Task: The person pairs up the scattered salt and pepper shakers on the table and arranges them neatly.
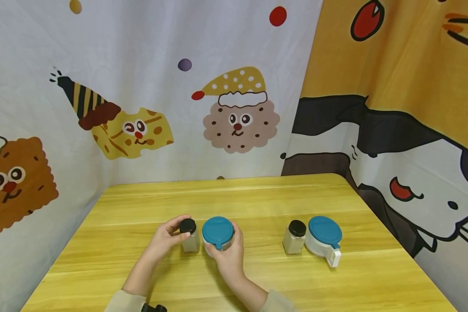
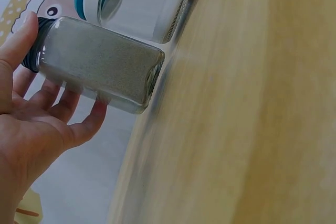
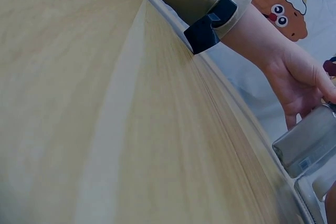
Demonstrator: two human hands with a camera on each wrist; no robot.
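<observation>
My left hand [image 1: 167, 236] holds a small glass spice jar [image 1: 190, 242] with a black lid, thumb and fingers around its upper part. In the left wrist view, greyish powder fills most of this jar [image 2: 100, 61], and its base is close to the tabletop. Just right of it, my right hand [image 1: 231, 255] grips a round, clear-walled jar [image 1: 217, 232] with a blue lid, thumb at the front and fingers around the right side. That jar's clear wall [image 2: 142, 11] also shows behind the spice jar. The right wrist view catches only a sliver of the right hand.
On the right of the wooden table [image 1: 253, 199] stand another black-lidded spice jar [image 1: 294, 239] and a blue-lidded white container [image 1: 324, 234] with a handle, side by side. A cartoon-printed curtain [image 1: 148, 86] hangs behind the table's far edge.
</observation>
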